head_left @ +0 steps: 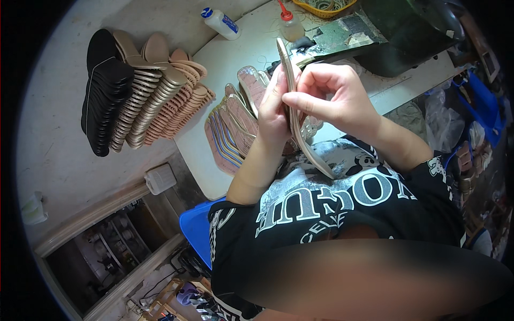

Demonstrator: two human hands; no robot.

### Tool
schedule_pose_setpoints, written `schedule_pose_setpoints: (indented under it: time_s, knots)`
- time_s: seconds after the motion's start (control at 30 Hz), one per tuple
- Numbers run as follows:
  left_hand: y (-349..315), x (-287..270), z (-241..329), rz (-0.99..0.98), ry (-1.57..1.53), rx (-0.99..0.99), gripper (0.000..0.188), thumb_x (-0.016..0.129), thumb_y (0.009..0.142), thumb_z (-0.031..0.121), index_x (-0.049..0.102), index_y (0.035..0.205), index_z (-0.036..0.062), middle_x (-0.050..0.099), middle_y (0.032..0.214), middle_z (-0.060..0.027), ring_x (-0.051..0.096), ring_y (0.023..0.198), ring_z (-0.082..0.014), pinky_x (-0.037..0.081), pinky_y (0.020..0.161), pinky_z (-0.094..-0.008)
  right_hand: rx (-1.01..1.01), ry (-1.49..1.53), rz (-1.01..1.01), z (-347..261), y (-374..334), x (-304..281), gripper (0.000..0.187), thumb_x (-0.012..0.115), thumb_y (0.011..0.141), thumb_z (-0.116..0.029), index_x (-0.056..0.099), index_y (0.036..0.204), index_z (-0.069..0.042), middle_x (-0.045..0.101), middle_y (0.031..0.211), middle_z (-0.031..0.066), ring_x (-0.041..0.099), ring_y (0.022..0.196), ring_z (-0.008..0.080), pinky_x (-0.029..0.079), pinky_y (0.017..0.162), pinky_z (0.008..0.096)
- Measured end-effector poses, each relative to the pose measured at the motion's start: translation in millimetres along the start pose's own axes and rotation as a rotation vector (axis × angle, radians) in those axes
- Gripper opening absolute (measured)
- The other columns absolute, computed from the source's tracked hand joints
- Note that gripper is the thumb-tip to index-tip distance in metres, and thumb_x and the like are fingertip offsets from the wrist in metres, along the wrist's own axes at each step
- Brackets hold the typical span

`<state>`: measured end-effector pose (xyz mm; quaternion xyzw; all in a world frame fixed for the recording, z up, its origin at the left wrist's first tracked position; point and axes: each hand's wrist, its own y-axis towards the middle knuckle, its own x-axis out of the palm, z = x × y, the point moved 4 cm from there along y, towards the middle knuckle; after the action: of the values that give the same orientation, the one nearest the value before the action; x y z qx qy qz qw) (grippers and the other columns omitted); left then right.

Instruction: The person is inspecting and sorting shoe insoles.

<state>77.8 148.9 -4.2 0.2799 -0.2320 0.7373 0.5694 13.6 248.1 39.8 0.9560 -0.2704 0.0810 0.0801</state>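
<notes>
A slim tan shoe sole (295, 131) is held up edge-on in front of my chest, its lower end close to my shirt. My left hand (274, 109) is closed around its left side, thumb pointing up along it. On the other side, my right hand (337, 96) pinches the sole's edge, with the thumb laid across it and the fingers curled. Under and beyond my left hand, several pinkish soles (220, 140) with coloured edges lie overlapping on the white table (211, 179).
Bundles of black soles (106, 101) and tan soles (171, 80) stand at the left. Along the table's far side are a white bottle (222, 24), a red-tipped squeeze bottle (291, 28), a yellow basket (316, 10) and a dark green machine (409, 40). Blue plastic (482, 101) hangs at right.
</notes>
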Motion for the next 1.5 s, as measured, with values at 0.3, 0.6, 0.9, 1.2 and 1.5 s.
schedule_pose_setpoints:
  time_s: [0.3,0.6,0.9,1.2,1.5]
  knots:
    - [-10,-5,1,0.026,0.05,-0.032,0.044,0.028,0.1,0.039,0.052,0.095,0.0022,0.043,0.053,-0.0003,0.041,0.042,-0.0097,0.035,0.039,-0.0203,-0.039,0.106,-0.034,-1,13,2,0.023,0.059,0.092,-0.017,0.06,0.079,0.002,0.06,0.067,0.0034,0.059,0.053,0.0061,0.046,0.045,0.0196]
    - [-15,14,27,0.023,0.343,0.284,0.028,0.052,0.095,0.016,0.046,0.119,0.0011,0.059,0.108,-0.007,0.057,0.095,-0.0101,0.046,0.085,-0.0249,-0.112,0.029,0.102,-5,3,-8,0.021,0.066,0.085,-0.006,0.058,0.103,0.0,0.063,0.085,0.002,0.061,0.078,0.0059,0.05,0.068,0.0206]
    - [-30,22,41,0.192,0.345,0.446,0.021,0.052,0.095,0.011,0.046,0.112,0.0023,0.057,0.104,-0.0057,0.055,0.092,-0.0092,0.044,0.084,-0.0239,-0.265,-0.448,0.14,-17,-19,1,0.037,0.077,0.074,-0.015,0.059,0.105,-0.004,0.063,0.085,0.0061,0.062,0.074,0.0113,0.052,0.062,0.0248]
    - [-64,53,47,0.194,0.868,0.473,0.02,0.055,0.094,0.016,0.049,0.105,0.0014,0.06,0.091,-0.0051,0.055,0.08,-0.0071,0.044,0.069,-0.0218,-0.483,-1.099,0.108,-47,-49,22,0.013,0.059,0.082,-0.014,0.062,0.079,-0.002,0.062,0.072,0.0151,0.062,0.068,0.0296,0.05,0.061,0.0373]
    - [-59,64,41,0.169,1.321,0.639,0.017,0.056,0.09,0.014,0.047,0.093,-0.0013,0.056,0.061,-0.0186,0.059,0.053,-0.0345,0.043,0.048,-0.0395,-0.447,-1.264,-0.029,-38,-33,13,0.018,0.062,0.073,-0.021,0.058,0.068,-0.005,0.061,0.067,0.0108,0.062,0.065,0.0299,0.05,0.06,0.0395]
